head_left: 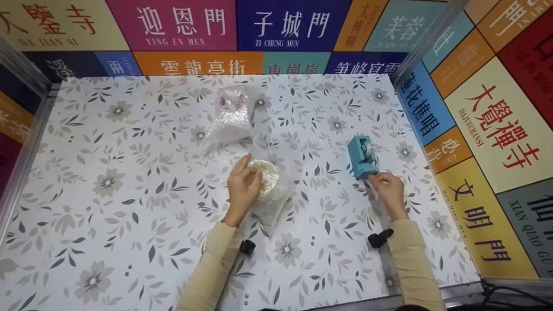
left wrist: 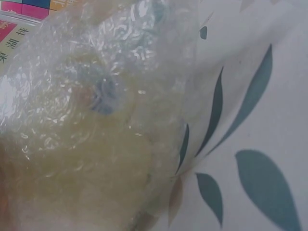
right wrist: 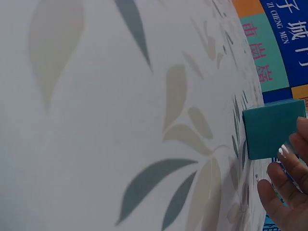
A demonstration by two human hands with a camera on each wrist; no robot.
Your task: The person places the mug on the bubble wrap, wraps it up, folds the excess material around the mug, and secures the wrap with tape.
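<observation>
A bubble-wrapped package (head_left: 272,185) with something pale yellow inside lies mid-table. My left hand (head_left: 244,183) is at its left side, with thumb and index fingertip together at the bubble wrap (left wrist: 110,53). The wrapped object's shape is blurred by the plastic. To the right, a teal tape dispenser (head_left: 360,157) with a clear roll stands on the table. At its near end, my right hand (head_left: 389,190) pinches the tape between thumb and index finger. In the right wrist view, the dispenser's teal end (right wrist: 274,130) shows beside the right fingers (right wrist: 284,183).
Another bubble-wrapped package (head_left: 233,110) with a pinkish thing inside lies farther back. The table (head_left: 151,207) has a flower and leaf print. Panels with large characters (head_left: 185,26) border its back and sides. A black cable (head_left: 510,293) runs at the near right corner.
</observation>
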